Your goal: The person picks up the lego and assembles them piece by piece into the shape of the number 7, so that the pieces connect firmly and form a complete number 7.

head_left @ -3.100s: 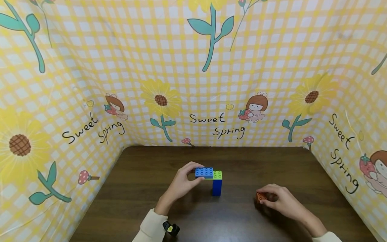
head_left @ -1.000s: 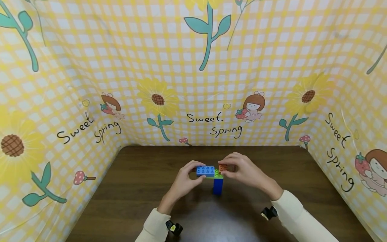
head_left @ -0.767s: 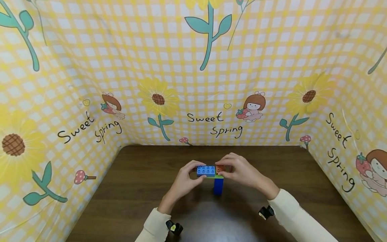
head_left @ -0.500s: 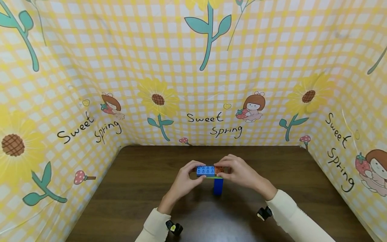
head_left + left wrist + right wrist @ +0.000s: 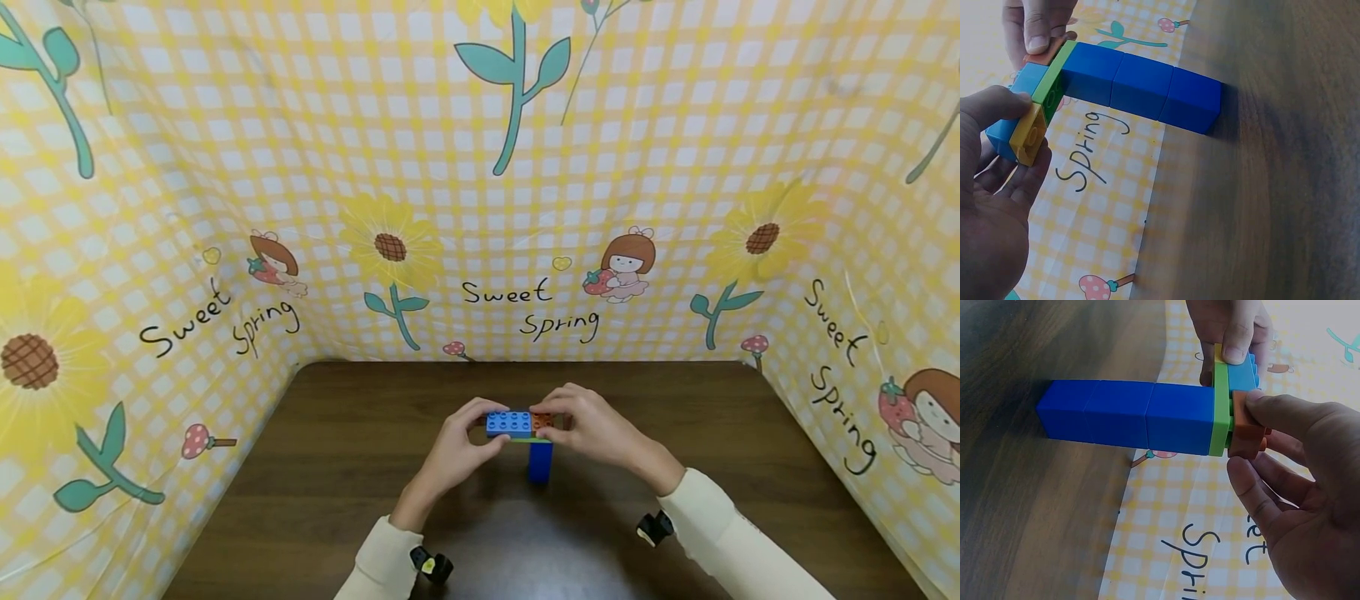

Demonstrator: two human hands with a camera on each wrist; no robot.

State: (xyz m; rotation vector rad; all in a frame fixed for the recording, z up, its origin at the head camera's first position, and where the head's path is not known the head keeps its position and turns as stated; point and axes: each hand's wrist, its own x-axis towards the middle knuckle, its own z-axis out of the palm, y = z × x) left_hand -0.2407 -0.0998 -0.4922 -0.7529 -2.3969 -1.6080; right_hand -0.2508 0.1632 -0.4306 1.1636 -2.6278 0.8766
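Observation:
Three dark blue bricks (image 5: 1116,414) form an upright column on the table, topped by a green brick plate (image 5: 1218,428). On the plate sits a light blue toy brick (image 5: 508,424) that overhangs to the left, with a yellow piece (image 5: 1030,132) under its overhanging end. My left hand (image 5: 459,442) pinches the light blue brick between thumb and fingers. With thumb and fingers my right hand (image 5: 600,429) grips an orange brick (image 5: 1247,428) beside the light blue one, over the plate's right end. In the right wrist view, green studs show in a narrow gap under the orange brick.
The dark wooden table (image 5: 337,475) is enclosed by a yellow checked cloth (image 5: 480,208) at the back and sides. A black device (image 5: 431,565) is worn at the left wrist, another black device (image 5: 655,529) at the right.
My right hand has brought the orange brick from the table at the right to the top of the green plate, then lowered it against the light blue brick. My left hand keeps its grip.

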